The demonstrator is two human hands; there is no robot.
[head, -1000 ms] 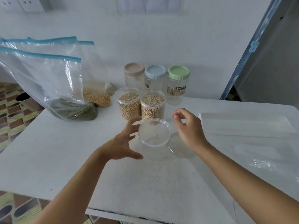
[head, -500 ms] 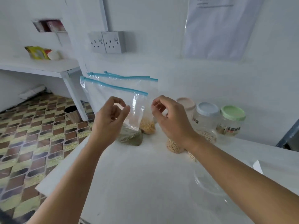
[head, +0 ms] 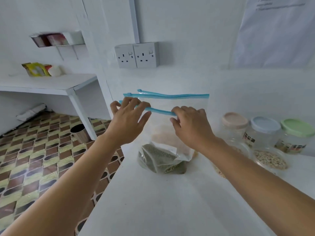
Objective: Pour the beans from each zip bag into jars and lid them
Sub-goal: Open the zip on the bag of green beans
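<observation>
A clear zip bag of green beans (head: 162, 159) stands on the white table (head: 170, 201) with its blue zip strip (head: 160, 110) at the top. My left hand (head: 127, 121) holds the strip's left end between thumb and fingers. My right hand (head: 190, 126) pinches the strip further right. Behind it stand two more zip bags (head: 173, 99), one holding yellow beans. An open jar filled with pale beans (head: 270, 161) sits to the right, and a second one is mostly hidden by my right forearm.
Three lidded jars stand along the wall at right: pink lid (head: 235, 120), blue lid (head: 265, 125), green lid (head: 297, 127). Wall sockets (head: 137, 55) are above the bags. The table's left edge drops to a tiled floor with a metal cup (head: 79, 133).
My hands left the empty jar, rose to the green bean bag and now grasp its zip strip. The view swung left and up.
</observation>
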